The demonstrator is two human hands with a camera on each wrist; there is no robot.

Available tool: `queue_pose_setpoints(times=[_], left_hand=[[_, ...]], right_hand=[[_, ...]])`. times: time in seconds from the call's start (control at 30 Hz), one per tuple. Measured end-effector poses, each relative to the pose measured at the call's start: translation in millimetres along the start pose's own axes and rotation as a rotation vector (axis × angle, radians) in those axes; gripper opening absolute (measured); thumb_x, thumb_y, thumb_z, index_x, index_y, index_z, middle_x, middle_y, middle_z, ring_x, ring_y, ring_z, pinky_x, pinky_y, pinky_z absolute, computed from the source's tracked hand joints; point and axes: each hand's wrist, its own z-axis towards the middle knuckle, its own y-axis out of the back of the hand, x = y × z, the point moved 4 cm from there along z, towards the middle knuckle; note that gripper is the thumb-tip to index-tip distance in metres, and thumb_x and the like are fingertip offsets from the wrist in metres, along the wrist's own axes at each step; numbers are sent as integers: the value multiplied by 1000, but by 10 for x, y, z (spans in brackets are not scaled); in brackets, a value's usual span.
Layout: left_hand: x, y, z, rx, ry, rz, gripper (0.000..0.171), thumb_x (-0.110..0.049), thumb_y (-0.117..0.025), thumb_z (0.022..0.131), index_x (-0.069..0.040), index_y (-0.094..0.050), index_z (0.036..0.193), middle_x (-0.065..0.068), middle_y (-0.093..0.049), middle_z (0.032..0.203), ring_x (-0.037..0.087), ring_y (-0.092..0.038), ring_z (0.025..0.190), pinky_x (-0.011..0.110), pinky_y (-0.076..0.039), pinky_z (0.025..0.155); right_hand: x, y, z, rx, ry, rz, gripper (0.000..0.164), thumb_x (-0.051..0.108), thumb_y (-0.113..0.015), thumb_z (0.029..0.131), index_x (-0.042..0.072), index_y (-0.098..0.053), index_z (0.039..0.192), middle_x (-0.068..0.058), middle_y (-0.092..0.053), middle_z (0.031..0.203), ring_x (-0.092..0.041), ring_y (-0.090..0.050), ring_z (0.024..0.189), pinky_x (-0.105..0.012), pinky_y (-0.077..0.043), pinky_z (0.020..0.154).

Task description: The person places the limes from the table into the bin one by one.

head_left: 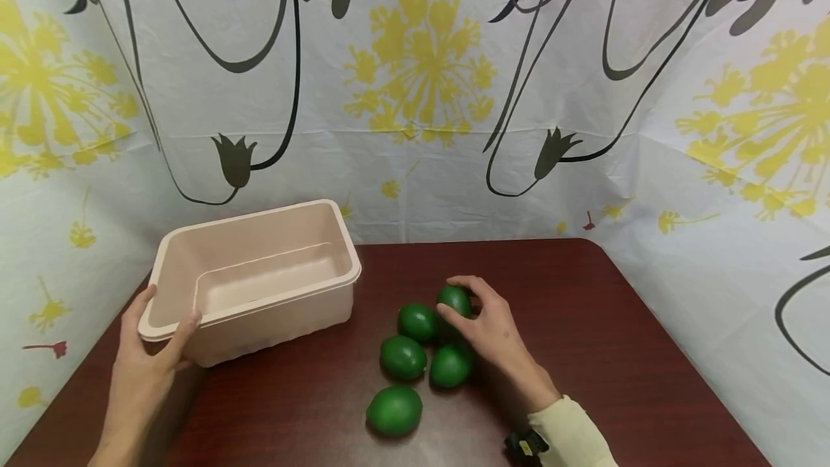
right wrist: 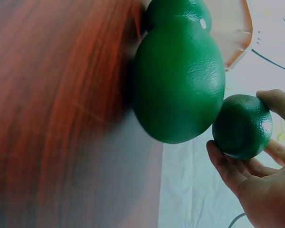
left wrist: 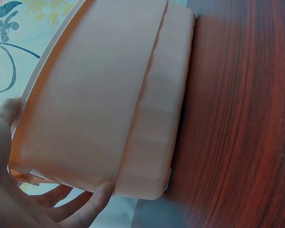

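Note:
My left hand (head_left: 144, 373) grips the near left corner of a beige plastic bin (head_left: 279, 334), thumb at the rim and fingers round the outside. In the left wrist view its fingertips rest along the end of the bin (left wrist: 90, 95). With thumb and fingers, my right hand (head_left: 499, 334) holds a green lime (head_left: 457, 299) at the far end of a group of limes. The right wrist view shows this lime (right wrist: 242, 126) between thumb and fingertips, beside a larger-looking near lime (right wrist: 180, 80). The bin's visible floor is bare.
More limes lie on the dark wood table (head_left: 635, 380): one lime (head_left: 418, 322) by the held one, another lime (head_left: 403, 357) to its near left, a lime (head_left: 451, 365) close to my right wrist, and a lime (head_left: 394, 411) nearest me. A patterned cloth (head_left: 415, 186) hangs behind.

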Motion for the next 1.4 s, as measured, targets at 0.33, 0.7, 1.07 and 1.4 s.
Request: queue_pose_setpoints(times=[0.33,0.7,1.07,1.4], left_hand=[[-7,-2,-9,-6,-1,3,86,-47,-68,98,-55,-10,161,16,-21,173,-8,-46,94,15,-56,57],[-18,-4,-9,-5,-20,-8,85,-46,-69,98,-55,-11,161,19,-26,170,-11,-44,92,16,-56,58],[-24,-11,-12,-5,-16,-11,86,-46,-69,98,-55,-11,161,20,-25,170,-12,-44,91,15,-56,57],[-4,-14,1,-9,-2,-12,86,-46,-69,98,-55,-11,161,17,-24,171,-7,-46,95,15,-56,57]], right_hand=[[115,-67,47,-22,28,37,47,31,-82,92,24,-64,135,-2,-66,132,-23,-70,105,-32,-61,80],[274,-140,84,-29,51,71,45,29,-82,92,24,-65,133,0,-67,129,-20,-68,106,-32,-62,83],[346,-236,94,-27,69,108,45,28,-81,93,24,-64,134,0,-66,128,-21,-70,103,-37,-62,85],[386,-294,130,-21,72,119,46,28,-81,93,25,-64,135,0,-65,125,-16,-70,101,-31,-62,84]])
